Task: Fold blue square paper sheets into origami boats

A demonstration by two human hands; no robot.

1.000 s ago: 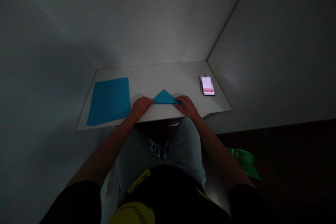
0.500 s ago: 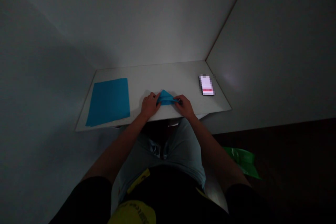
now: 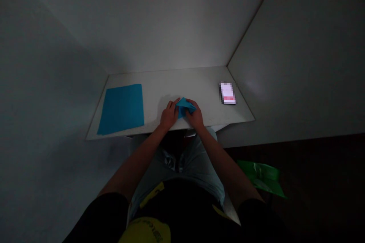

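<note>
A small folded piece of blue paper [image 3: 184, 105] lies near the front edge of the white table [image 3: 176, 83]. My left hand [image 3: 169, 115] grips its left side with the fingers closed on it. My right hand [image 3: 195, 115] pinches its right side. The two hands sit close together with the paper bunched between them, its point raised toward the wall.
A flat blue paper sheet [image 3: 122, 108] lies on the table's left part. A phone with a lit screen [image 3: 227, 93] rests at the right, near the side wall. Walls close the table at the back and right. A green bag [image 3: 261, 176] lies on the dark floor.
Both hands have moved inward toward each other, pushing the wide flat triangle's two ends together into a narrower, bunched shape.
</note>
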